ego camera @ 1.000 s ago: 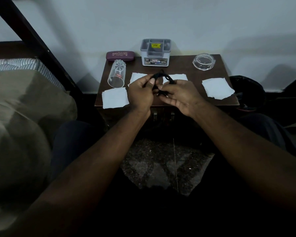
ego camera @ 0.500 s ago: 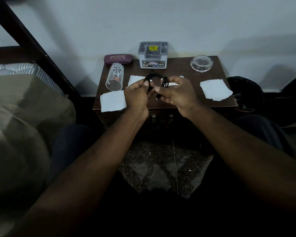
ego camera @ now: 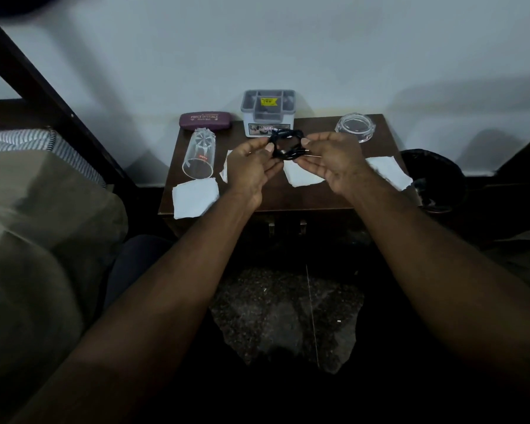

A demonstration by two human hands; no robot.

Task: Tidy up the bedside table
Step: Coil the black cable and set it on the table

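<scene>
Both hands hold a coiled black cable (ego camera: 286, 145) just above the dark wooden bedside table (ego camera: 291, 201): left hand (ego camera: 251, 166) and right hand (ego camera: 334, 162) each pinch one side of the loop; keeping the coil tight and tucking its loose end seems wise before stowing it. On the table, front to back: four white paper squares (ego camera: 195, 198), one clear glass tumbler (ego camera: 199, 154) lying down, one clear glass ashtray (ego camera: 355, 127), one grey compartmented organiser box (ego camera: 268, 113), one maroon spectacle case (ego camera: 205, 120).

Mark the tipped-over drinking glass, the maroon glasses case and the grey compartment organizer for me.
drinking glass (ego camera: 199, 154), head view, on its clear side wall.
maroon glasses case (ego camera: 204, 121), head view, on its lid near the lettering.
grey compartment organizer (ego camera: 268, 118), head view, on its front wall.
</scene>
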